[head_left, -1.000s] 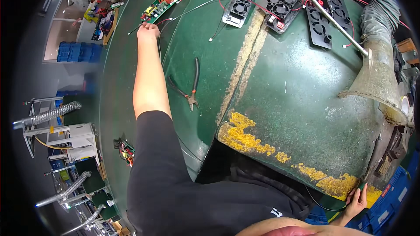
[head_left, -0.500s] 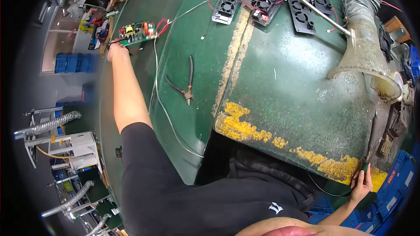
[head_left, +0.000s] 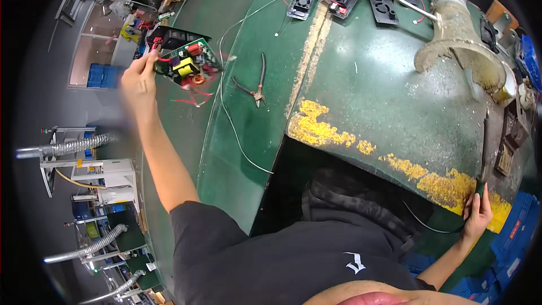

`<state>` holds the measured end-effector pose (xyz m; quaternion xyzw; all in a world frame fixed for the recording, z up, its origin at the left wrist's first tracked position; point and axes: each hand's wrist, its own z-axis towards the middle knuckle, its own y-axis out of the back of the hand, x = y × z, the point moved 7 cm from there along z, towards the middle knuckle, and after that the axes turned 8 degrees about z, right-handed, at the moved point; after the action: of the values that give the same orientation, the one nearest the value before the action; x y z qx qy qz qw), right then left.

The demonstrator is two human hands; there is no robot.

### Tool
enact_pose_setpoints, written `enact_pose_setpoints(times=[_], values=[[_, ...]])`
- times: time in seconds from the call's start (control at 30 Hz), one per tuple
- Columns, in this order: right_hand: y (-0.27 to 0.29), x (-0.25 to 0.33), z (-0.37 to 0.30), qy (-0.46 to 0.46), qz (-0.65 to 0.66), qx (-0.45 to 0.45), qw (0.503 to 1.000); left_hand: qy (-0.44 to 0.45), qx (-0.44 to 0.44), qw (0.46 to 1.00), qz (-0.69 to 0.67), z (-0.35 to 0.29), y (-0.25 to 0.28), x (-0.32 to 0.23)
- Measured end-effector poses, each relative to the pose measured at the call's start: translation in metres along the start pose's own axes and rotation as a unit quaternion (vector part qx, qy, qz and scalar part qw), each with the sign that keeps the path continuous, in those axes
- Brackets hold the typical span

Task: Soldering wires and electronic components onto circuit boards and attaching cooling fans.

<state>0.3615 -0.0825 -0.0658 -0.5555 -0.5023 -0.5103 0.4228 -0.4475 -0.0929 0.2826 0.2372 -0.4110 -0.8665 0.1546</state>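
At the upper left my left hand pinches a green circuit board by its edge or the red wires there. The board carries a yellow-wrapped transformer and other parts, and is raised and tilted, with loose red wires blurred by motion below it. A black panel or housing lies just behind it. At the lower right my right hand is closed round the handle of a soldering iron, whose long dark shaft points away over the bench corner. Its black cord hangs below the bench edge.
Diagonal cutters lie spread on the green mat. A thin pale cable runs across it. Several black fan panels with red wires sit at the back. A fume extraction hood stands at the right, with blue crates below.
My left hand has lifted the circuit board and tilted it so its parts face me. The black panel has come into view behind it. My right hand keeps hold of the soldering iron.
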Motion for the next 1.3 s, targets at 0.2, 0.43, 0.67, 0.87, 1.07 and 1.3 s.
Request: enact_pose_setpoints(times=[0.2, 0.43, 0.67, 0.87, 1.07, 1.3], values=[[-0.004, 0.004, -0.002, 0.016, 0.013, -0.005, 1.0, 0.023, 0.207, 0.898, -0.388, -0.097, -0.026, -0.111], [-0.013, 0.015, -0.011, 0.03, 0.07, -0.018, 0.997, 0.048, 0.499, 0.704, -0.503, -0.182, -0.129, -0.239], [-0.016, 0.019, -0.015, 0.028, 0.07, -0.03, 0.997, 0.044, 0.542, 0.661, -0.518, -0.217, -0.198, -0.305], [-0.017, 0.022, -0.015, 0.013, 0.085, -0.033, 0.996, 0.073, 0.583, 0.611, -0.53, -0.219, -0.236, -0.315], [-0.019, 0.024, -0.013, 0.008, 0.088, -0.032, 0.996, 0.17, 0.603, 0.585, -0.515, -0.222, -0.278, -0.29], [-0.017, 0.022, -0.014, 0.001, 0.07, -0.019, 0.997, 0.031, 0.573, 0.767, -0.287, -0.222, -0.299, -0.281]])
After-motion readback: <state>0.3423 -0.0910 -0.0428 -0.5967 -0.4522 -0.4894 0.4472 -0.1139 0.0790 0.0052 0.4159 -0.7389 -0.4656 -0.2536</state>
